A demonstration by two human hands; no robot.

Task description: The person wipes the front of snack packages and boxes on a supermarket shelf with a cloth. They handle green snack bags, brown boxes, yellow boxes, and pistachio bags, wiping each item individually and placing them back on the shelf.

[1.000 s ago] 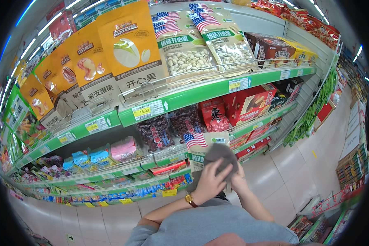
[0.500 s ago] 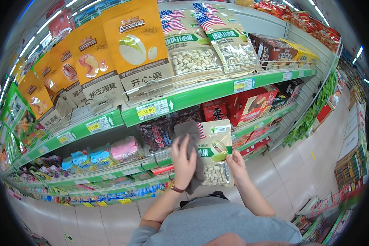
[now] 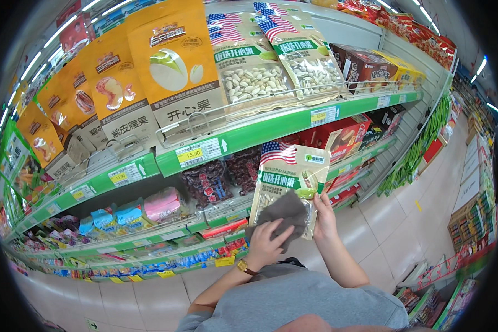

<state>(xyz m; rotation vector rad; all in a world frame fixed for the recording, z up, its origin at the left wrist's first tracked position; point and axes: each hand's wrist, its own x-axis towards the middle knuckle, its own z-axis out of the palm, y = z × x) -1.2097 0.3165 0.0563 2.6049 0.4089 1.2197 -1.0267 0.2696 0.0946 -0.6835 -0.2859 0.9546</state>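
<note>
A beige and green bag of pistachios [image 3: 294,165] with a flag print is held upright in front of me. My right hand [image 3: 324,217] pinches its right edge, thumb on the front. Spread over a dark grey cloth [image 3: 286,211], the fingers of my left hand [image 3: 266,241] press it against the lower front of the bag. The cloth covers much of the bag's lower window, where some nuts show at the left. A watch is on my left wrist.
Just beyond the bag, a shelf with a green front edge [image 3: 238,138] carries orange nut pouches [image 3: 174,61] and two similar pistachio bags [image 3: 254,77] behind a wire rail. Lower shelves hold dark red packs [image 3: 207,182] and red boxes [image 3: 348,138]. Tiled floor [image 3: 393,221] lies right.
My left hand and the cloth have moved from the bag's left edge down and right onto its lower front. The bag has turned to show more of its front and risen slightly.
</note>
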